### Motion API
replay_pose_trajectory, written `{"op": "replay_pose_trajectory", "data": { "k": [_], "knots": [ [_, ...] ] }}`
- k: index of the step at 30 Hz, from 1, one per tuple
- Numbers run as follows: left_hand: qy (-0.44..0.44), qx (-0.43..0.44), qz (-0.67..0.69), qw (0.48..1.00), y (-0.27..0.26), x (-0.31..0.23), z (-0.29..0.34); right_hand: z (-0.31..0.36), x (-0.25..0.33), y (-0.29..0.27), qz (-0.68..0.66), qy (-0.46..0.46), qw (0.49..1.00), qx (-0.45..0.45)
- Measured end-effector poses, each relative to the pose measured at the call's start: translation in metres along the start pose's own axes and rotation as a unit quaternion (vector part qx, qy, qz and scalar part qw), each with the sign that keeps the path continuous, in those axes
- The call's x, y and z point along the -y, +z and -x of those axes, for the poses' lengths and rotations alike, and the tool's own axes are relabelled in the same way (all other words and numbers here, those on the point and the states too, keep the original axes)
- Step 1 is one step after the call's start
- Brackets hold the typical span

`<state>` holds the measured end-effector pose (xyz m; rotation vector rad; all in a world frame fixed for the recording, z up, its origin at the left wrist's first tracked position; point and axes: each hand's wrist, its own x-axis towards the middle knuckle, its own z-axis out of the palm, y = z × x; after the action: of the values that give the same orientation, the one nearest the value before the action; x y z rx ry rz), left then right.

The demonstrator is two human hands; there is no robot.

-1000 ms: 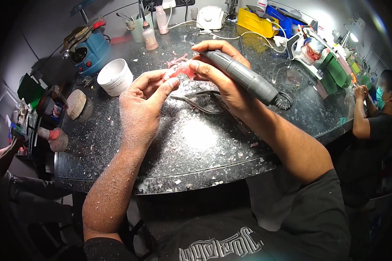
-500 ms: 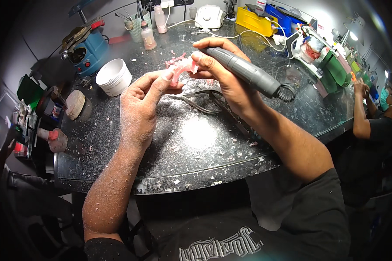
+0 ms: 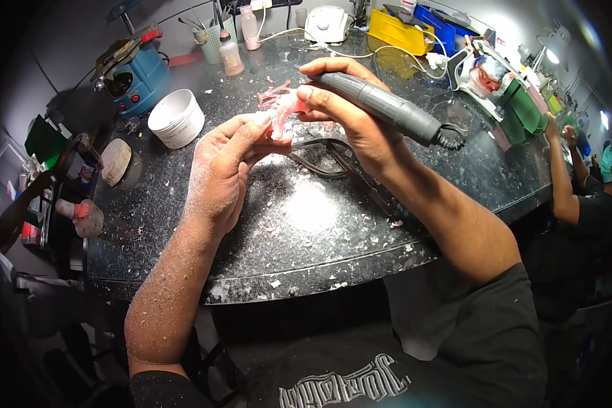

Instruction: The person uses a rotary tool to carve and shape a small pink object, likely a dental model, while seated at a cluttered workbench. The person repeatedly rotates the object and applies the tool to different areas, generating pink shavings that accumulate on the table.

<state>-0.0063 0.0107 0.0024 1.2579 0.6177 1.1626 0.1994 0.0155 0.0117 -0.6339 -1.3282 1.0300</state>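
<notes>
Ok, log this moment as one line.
left hand: pinching pink piece | right hand: gripping grey handpiece, thumb against pink piece | white tub: on dark tabletop

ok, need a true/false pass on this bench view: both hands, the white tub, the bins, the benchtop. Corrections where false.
1. The right hand holds a dark grey handpiece. True.
2. The left hand is empty. False: its fingertips hold a pink denture-like piece.
3. The white tub stands to the right of both hands. False: it stands beyond and left of the left hand.
4. The yellow bin is left of the blue bin. True.
5. The benchtop is spotless. False: pale crumbs are scattered over it.
</notes>
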Motion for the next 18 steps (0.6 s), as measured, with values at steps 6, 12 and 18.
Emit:
{"op": "replay_pose_trajectory", "data": {
  "k": [6,12,18],
  "knots": [
    [0.000,0.013,0.014,1.000,-0.0010,-0.0010,0.0001,-0.0002,0.0007,0.0018,-0.003,-0.011,1.000,-0.003],
    [0.019,-0.038,-0.058,0.997,0.0059,-0.0028,0.0000,0.0001,-0.0032,0.0046,-0.009,-0.052,0.998,0.044],
    [-0.016,-0.054,0.029,0.998,0.0004,-0.0032,-0.0009,-0.0014,-0.0051,0.0034,0.018,-0.068,0.997,0.027]
  ]
}}
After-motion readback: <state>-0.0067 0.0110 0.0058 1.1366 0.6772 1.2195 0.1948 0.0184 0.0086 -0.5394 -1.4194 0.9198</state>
